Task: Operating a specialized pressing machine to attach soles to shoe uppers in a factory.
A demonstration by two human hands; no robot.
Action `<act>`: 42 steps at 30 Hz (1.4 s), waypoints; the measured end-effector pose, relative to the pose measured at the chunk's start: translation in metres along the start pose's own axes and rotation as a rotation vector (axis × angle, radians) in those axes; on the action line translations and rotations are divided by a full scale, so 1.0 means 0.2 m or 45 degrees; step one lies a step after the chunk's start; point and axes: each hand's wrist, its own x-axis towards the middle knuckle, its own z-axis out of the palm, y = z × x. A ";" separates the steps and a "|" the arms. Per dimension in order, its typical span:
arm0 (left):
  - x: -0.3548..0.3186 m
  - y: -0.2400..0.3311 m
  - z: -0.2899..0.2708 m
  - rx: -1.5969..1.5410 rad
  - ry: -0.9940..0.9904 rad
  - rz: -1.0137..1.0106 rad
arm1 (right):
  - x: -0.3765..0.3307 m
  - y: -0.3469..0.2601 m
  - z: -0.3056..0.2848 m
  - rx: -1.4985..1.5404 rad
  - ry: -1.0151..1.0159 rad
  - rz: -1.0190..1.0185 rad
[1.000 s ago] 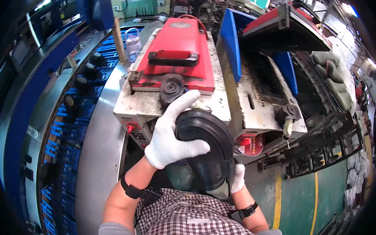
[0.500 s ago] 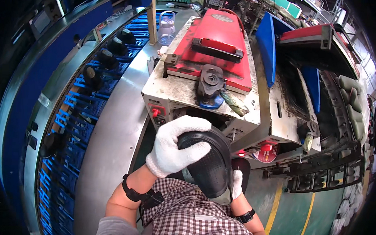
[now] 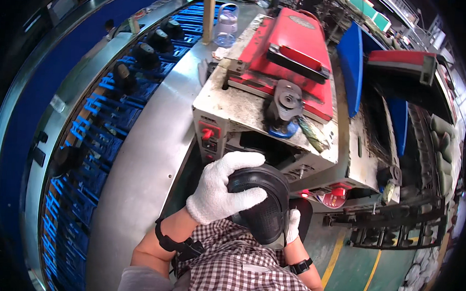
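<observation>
A black shoe (image 3: 265,215) is held in front of my checked apron, its rounded end up and toward the machine. My left hand (image 3: 215,189), in a white knitted glove, grips the upper left of it, with fingers over the top edge and thumb across the face. At the shoe's lower right side is my right hand (image 3: 292,226), also gloved in white and closed against it. Most of its fingers are hidden behind the shoe. A grey-green bit shows at the shoe's lower end.
Ahead stands a white machine (image 3: 219,103) with a red lid (image 3: 304,60) and a black clamp knob (image 3: 288,98). A similar machine (image 3: 362,161) stands to its right, its lid raised. On the left, a blue-slatted conveyor (image 3: 98,134) carries dark shoes beside a metal ledge (image 3: 139,157). Shoe racks (image 3: 401,225) stand right.
The machines have shifted right and slightly down in view, as my head turned left. Both hands keep hold of the shoe, which has tilted slightly.
</observation>
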 end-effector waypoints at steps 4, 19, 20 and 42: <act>-0.01 -0.09 -0.07 0.002 0.374 0.076 | 0.04 -0.06 0.14 -0.155 0.139 0.051; -0.30 -0.25 -0.71 -1.045 1.117 -0.587 | 0.44 0.15 1.18 -1.630 -0.744 0.076; -0.23 -0.25 -0.82 -0.913 1.185 -0.547 | 0.43 0.13 1.17 -1.684 -0.757 0.028; 0.04 -0.59 -1.92 1.749 1.923 -0.406 | 0.36 -0.01 0.66 -1.356 -0.118 -0.103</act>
